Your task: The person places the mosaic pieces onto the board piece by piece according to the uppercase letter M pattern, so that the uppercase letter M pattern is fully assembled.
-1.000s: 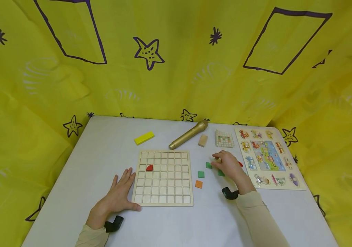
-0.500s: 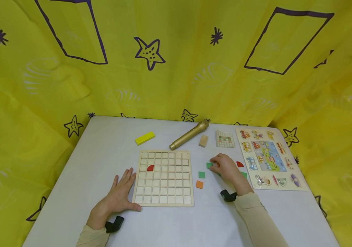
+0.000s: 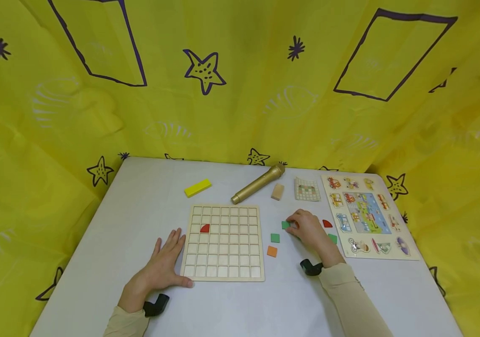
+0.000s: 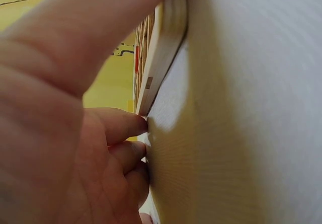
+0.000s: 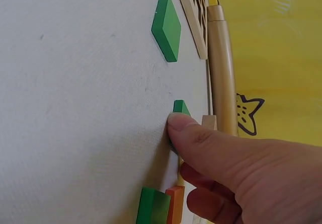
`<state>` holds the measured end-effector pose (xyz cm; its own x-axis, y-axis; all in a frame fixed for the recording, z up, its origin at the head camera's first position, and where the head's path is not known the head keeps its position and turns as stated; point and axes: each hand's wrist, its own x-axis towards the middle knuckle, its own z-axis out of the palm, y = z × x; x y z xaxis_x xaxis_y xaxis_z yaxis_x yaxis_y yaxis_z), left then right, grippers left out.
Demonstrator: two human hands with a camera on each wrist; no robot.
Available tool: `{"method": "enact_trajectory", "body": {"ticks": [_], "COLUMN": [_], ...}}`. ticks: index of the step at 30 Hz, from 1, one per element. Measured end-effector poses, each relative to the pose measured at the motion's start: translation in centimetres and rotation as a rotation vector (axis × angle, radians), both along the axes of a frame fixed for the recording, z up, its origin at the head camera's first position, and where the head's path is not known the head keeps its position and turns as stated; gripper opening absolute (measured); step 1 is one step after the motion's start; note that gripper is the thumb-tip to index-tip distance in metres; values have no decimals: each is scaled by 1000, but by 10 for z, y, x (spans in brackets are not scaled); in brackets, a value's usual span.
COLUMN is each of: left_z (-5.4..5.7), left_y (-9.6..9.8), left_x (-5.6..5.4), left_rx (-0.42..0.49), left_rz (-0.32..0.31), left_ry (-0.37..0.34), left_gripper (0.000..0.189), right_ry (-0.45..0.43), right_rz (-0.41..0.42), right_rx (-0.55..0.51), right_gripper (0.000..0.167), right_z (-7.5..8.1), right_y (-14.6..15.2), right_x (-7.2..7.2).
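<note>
A wooden grid board lies in the middle of the table, a red quarter-circle piece in one of its cells. My left hand rests spread at the board's left side, its thumb along the front left corner; the left wrist view shows the fingertips close to the board's edge. To the right of the board, my right hand pinches a green square tile between thumb and fingers. In the right wrist view the thumb covers most of that green tile.
Loose nearby are a green tile, an orange tile, another red quarter-circle and a green piece. Behind lie a yellow block, gold microphone, wooden block and pattern card. A picture puzzle lies right.
My right hand has come down slightly to the left, and its thumb and fingers have closed on the green tile. The red quarter-circle beside it is now uncovered. My left hand stays put.
</note>
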<state>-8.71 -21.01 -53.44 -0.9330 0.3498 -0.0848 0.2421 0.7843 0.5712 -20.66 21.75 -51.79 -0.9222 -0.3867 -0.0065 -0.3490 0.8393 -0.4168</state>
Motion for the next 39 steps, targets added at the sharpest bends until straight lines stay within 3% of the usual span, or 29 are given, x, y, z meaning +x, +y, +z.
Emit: {"method": "enact_trajectory", "body": {"ticks": [7,23,39], "left_z": [0,-1,0], "left_y": [0,0,0], "left_x": [0,0,-1], "left_rx": [-7,-2,-7], "left_rz": [1,4,7], "left_ry": [1,4,-10], "left_gripper": [134,134,134], "right_ry": [28,9,-6], "right_rz": [-17,-82,-73], "right_rx": [10,-99,-143], "right_gripper": [24,26,26], "right_z": [2,8,17], "right_y": [1,-4,-30], "right_x": [2,0,-13]}}
